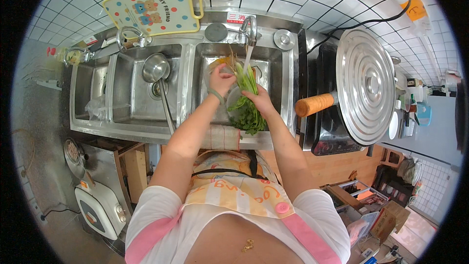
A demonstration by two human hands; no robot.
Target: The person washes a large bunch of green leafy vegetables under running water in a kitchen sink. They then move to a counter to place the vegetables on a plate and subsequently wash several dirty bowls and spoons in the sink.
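My right hand [259, 102] grips a bunch of leafy greens [250, 83] by the stems, over the right basin [277, 64] of a steel sink. The dark leaves hang toward me and the pale, rooted ends point to the back wall. From the tap [253, 31] a stream of water [248, 58] falls onto the stems. My left hand [222, 82], with a bangle at the wrist, is beside the root ends with bent fingers; whether it pinches something is unclear. Behind it lies something yellow-orange [221, 61], partly hidden. A round, bowl-like thing [233, 97] shows partly under the leaves.
A steel ladle [155, 68] rests in the middle basin, and a crumpled plastic bag [98, 108] lies to its left. A cloth [220, 138] drapes over the sink's front edge. At right, a lidded pan [361, 91] with a wooden handle [316, 105] sits on a cooker [335, 143].
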